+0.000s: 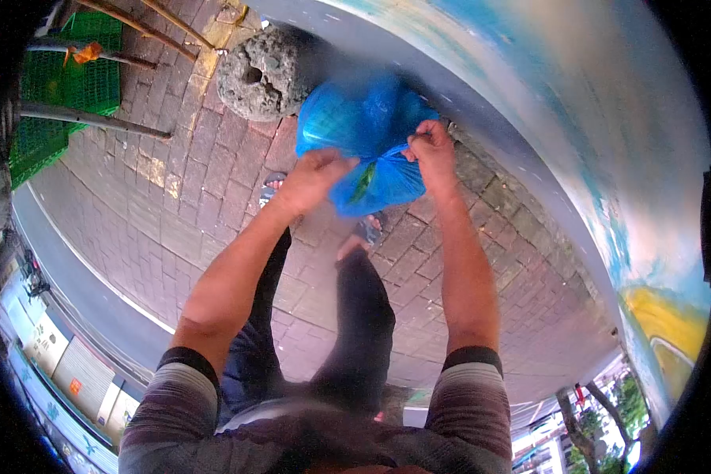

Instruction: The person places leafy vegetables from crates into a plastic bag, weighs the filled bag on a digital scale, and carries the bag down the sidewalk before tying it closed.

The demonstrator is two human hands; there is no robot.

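Note:
A full blue plastic bag (347, 118) rests on the brick pavement in front of my feet, gathered at a twisted neck. Green leaves (363, 183) show through its thin near part. My right hand (432, 154) is closed, pinching a stretched blue strand at the bag's right side. My left hand (316, 178) is slightly blurred. Its fingers are drawn together at the left of the gathered neck, and they appear to grip the plastic. What lies between those fingertips is mostly hidden.
A rough stone block (265, 75) touches the bag's far left side. A painted wall (561, 103) runs along the right. Poles (95, 118) and a green plastic crate (63, 103) stand at upper left. A road (79, 268) lies beyond the pavement at left.

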